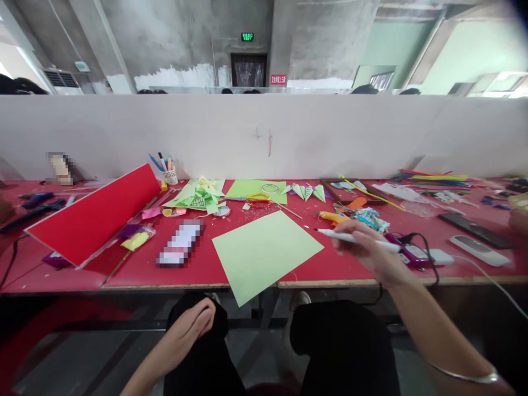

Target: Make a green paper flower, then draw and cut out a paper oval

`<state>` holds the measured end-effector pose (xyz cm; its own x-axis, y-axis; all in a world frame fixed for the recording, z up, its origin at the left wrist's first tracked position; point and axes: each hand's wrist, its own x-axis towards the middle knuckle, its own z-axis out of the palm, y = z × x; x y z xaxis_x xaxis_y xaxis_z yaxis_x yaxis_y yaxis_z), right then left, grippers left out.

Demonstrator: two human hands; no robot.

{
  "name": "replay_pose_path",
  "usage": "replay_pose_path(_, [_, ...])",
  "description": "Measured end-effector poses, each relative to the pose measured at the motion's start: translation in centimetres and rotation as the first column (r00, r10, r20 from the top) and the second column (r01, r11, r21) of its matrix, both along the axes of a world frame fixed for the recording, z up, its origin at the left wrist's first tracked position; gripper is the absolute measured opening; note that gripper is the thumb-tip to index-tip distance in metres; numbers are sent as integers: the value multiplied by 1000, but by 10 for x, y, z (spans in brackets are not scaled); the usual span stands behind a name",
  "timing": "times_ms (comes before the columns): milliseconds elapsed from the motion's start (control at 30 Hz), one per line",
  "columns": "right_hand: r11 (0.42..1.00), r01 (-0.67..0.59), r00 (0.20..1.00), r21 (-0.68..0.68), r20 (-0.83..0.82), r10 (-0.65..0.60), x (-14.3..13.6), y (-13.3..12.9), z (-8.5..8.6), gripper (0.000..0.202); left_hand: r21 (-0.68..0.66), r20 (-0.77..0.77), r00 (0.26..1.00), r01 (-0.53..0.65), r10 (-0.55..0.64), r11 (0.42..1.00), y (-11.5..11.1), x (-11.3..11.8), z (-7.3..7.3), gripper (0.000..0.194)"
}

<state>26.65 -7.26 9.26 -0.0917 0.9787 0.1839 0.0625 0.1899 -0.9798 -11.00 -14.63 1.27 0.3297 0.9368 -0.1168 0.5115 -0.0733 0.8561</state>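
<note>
My right hand (367,250) holds a white marker pen (342,236) above the red table, its dark tip pointing left. Just left of that tip lies a pale green sheet of paper (268,256), set at an angle, with one corner hanging over the table's front edge. The sheet looks blank. Below the table top, my left hand (198,322) rests on my left knee. Its fingers are curled together and nothing shows in them.
Behind the sheet lie yellow-handled scissors (259,197), green paper scraps (202,198) and small green paper cones (307,192). A red board (99,214) leans at left near a pen cup (170,176). A purple device (408,253) with a cable sits at right. A white partition (206,132) closes the back.
</note>
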Motion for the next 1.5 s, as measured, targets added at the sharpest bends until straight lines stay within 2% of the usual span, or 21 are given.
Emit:
replay_pose_path(33, [999,-8,1000,33,-12,8,-6,3,-8,20,35,-11,999,-46,47,998,6,4,0,36])
replay_pose_path(133, [996,-19,996,86,-90,27,-35,19,-33,25,202,-125,989,-54,80,978,34,19,1,30])
replay_pose_path(200, [998,-40,979,54,-196,50,-56,35,-45,31,365,-274,945,-70,179,928,59,26,2,32])
replay_pose_path(333, [987,-158,964,-36,-221,146,-99,73,-57,33,435,-378,867,-145,326,889,106,31,-2,30])
replay_pose_path(467, [978,-196,968,-69,-174,182,-139,112,-75,23,454,-474,801,-135,367,881,130,40,-14,26])
replay_pose_path(567, [981,-178,974,-78,-154,165,-155,134,-91,20,484,-503,770,-125,392,866,135,47,-22,23])
replay_pose_path(667, [984,-158,977,-82,-160,144,-159,146,-103,19,513,-516,738,-139,434,847,134,48,-24,21])
replay_pose_path(933, [981,-183,975,-71,-145,171,-156,151,-113,22,567,-557,644,-167,525,807,135,46,-27,24])
replay_pose_path(1167, [957,-279,955,-83,-125,268,-145,141,-111,33,585,-602,588,-136,541,799,135,46,-31,38])
replay_pose_path(1333, [923,-371,929,-106,-52,368,-142,122,-103,24,576,-630,563,-123,535,808,134,48,-30,38])
replay_pose_path(1500, [914,-392,919,-101,-4,394,-136,117,-96,21,564,-651,540,-126,533,816,136,49,-31,41])
